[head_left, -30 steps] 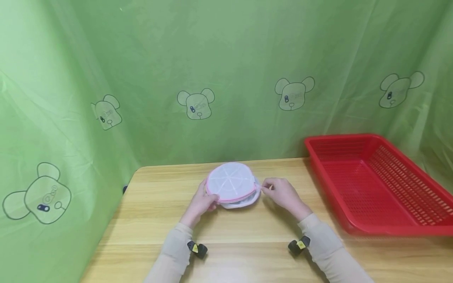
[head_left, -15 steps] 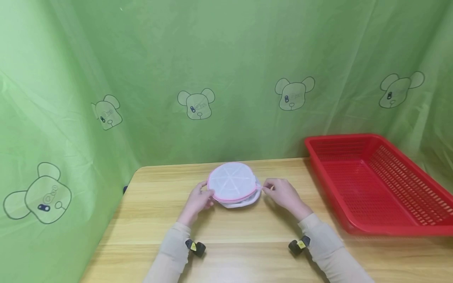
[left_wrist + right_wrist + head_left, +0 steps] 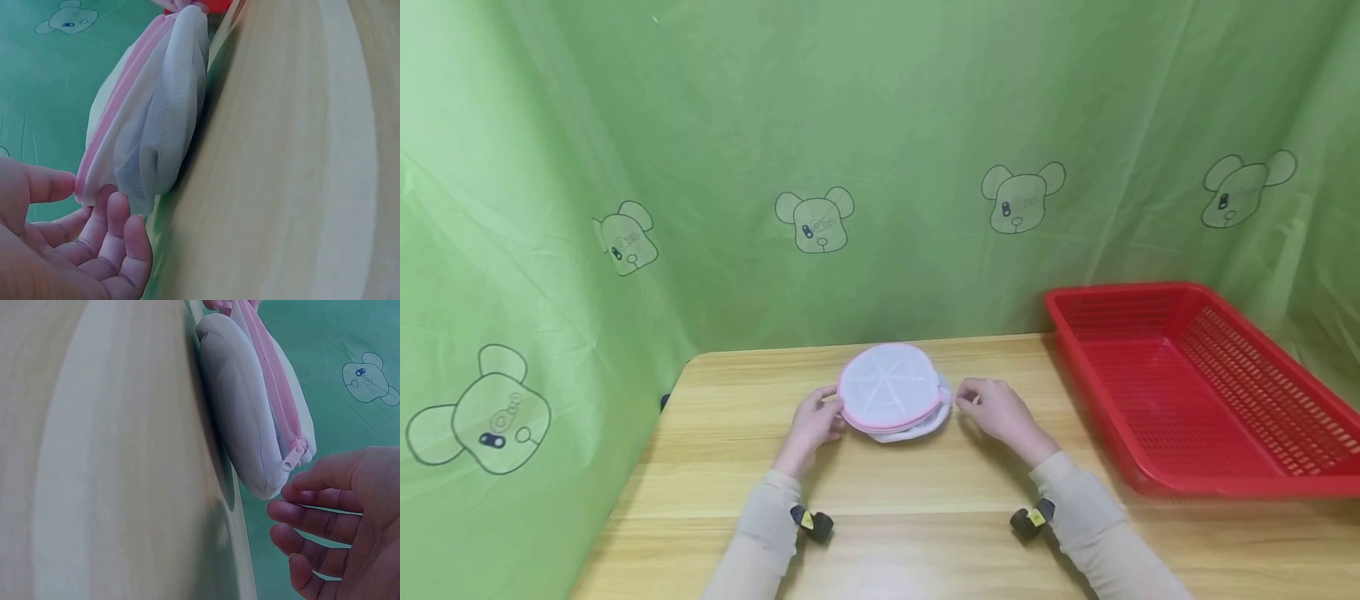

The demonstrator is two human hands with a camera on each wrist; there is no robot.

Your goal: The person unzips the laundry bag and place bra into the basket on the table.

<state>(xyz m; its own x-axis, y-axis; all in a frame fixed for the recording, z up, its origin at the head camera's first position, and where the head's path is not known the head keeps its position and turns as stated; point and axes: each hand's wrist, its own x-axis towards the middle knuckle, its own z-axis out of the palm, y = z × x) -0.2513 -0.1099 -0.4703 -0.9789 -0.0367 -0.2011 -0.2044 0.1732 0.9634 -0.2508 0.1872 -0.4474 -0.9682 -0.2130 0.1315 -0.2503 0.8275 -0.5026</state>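
Over on the desk (image 3: 917,500), the round white mesh pouch (image 3: 889,385) lies between the person's hands, the left hand (image 3: 813,421) lightly pinching its near-left rim between thumb and fingers. The right hand (image 3: 1000,414), fingers loosely bent, sits just beside the pink zipper pull (image 3: 292,459), and the red basket (image 3: 1097,408) stands off to the right.

Pouch (image 3: 889,387): cloth, fine mesh, matt. Zip pull (image 3: 292,458): plastic-looking, smooth. Bench (image 3: 917,508): wood-grain surface, smooth, faint sheen. Basket (image 3: 1247,487): plastic, semi-gloss. Curtain (image 3: 895,108): thin creased sheeting, slight sheen.
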